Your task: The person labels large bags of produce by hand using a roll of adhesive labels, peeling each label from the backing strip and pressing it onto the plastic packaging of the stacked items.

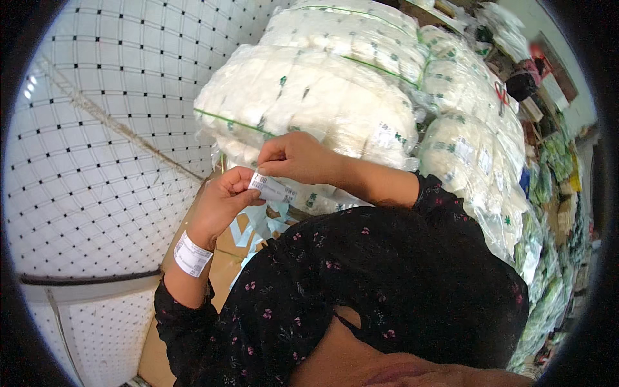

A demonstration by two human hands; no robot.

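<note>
My left hand (223,200) pinches a small white printed label (272,187) between thumb and fingers. At the label's upper edge, the fingertips of my right hand (292,156) are closed, touching or gripping it. Another white label (192,255) is stuck across my left wrist. Just beyond both hands lies a large bundle of white goods (309,94) in clear plastic film, bound with green strapping (232,122). A printed label (384,134) is on its right side. What the fingers of my right hand cover is hidden.
Similar wrapped bundles (464,145) are stacked to the right, with red-handled scissors (502,93) on them. White tiles with black dots (111,92) spread along the left. Pale blue strips (254,222) lie on a brown surface below my hands. Green bagged goods (546,290) stand far right.
</note>
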